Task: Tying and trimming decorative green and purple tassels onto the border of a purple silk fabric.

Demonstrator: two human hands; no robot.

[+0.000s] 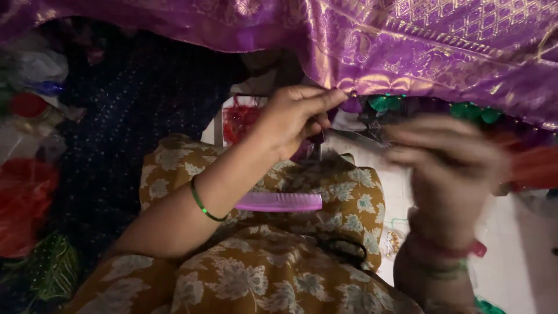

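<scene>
A dark blue dotted cloth point(133, 110) lies at the left, with red fabric point(23, 203) and green tassel threads point(52, 264) near its lower edge. The left hand point(290, 119) is raised from the lap, its fingers point(325, 100) pinched shut on the lower border of the purple woven silk cloth with gold pattern point(418, 40), just where a small tassel knot hangs. That border runs long from left to right across the top of the view, sloping down towards the right, its fringe edge turned down towards the lap.

A pink plastic comb point(279, 202) rests on the lap, long axis level, left to right, partly under the left forearm; a shift of that arm could knock it off.

The right hand point(447, 168) is blurred; I cannot tell whether it holds anything. A fast pull there could tear thread from the border, or slip the cloth out of the pinch. Green tassel beads point(386, 103) hang along the hem nearby and could snag.
</scene>
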